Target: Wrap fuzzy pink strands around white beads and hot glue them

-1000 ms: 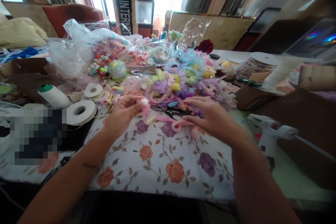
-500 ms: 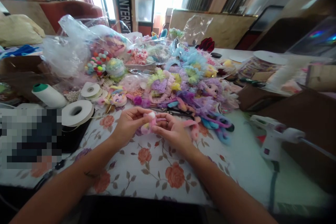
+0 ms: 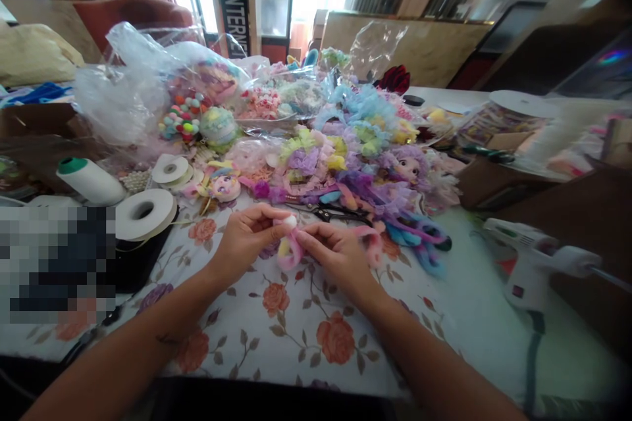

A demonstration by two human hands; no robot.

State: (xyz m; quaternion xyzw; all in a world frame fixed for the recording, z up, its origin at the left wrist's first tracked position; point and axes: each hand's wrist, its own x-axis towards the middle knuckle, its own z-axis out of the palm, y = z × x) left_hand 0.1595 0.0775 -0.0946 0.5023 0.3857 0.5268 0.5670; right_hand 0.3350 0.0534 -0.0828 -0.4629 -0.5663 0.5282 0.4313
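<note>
Over the middle of the flowered cloth, my left hand [image 3: 245, 237] pinches a fuzzy pink-and-yellow pipe cleaner loop [image 3: 291, 256] near a small white fluffy tip [image 3: 291, 220]. My right hand [image 3: 336, 247] is closed on the same fuzzy strip from the other side, thumb and forefinger together. The loop hangs down between the two hands. Behind my right hand lies a longer pink fuzzy strip [image 3: 374, 247]; whether it joins the held piece I cannot tell. Black-handled scissors [image 3: 340, 212] lie just beyond my fingers.
A white glue gun [image 3: 526, 260] stands at the right beside a cardboard box [image 3: 498, 187]. White ribbon spools [image 3: 145, 214] and a thread cone [image 3: 89, 181] are at the left. A heap of pastel tulle, doll heads [image 3: 407, 168] and plastic bags [image 3: 123, 99] spreads across the back.
The pink-and-yellow loop now hangs lower and shows more clearly below the fingers. My right hand has shifted slightly right, and the view has turned a little.
</note>
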